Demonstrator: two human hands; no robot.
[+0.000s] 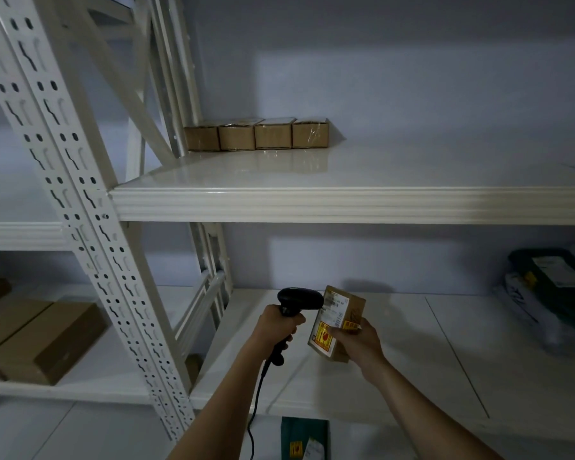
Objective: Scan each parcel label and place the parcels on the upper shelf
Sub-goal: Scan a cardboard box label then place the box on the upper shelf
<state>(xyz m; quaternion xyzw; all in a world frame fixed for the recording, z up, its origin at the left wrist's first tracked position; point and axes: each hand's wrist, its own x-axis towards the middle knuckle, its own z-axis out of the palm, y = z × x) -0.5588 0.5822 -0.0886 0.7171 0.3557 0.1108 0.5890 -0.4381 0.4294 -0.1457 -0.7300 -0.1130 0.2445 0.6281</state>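
Note:
My left hand [278,325] grips a black corded barcode scanner [296,302], its head pointed right at a small brown cardboard parcel [337,318]. My right hand [359,343] holds that parcel from below and the right, tilted, with its white label and red-yellow stickers turned toward the scanner. Both are above the lower shelf [412,343]. The upper shelf [346,171] carries a row of several small brown parcels [256,136] at its back left.
A perforated white upright [80,207] stands at the left. Larger brown boxes [40,340] lie on the neighbouring shelf to the left. Dark green and white bagged parcels [551,290] sit at the lower shelf's right end. A green package [304,439] lies below.

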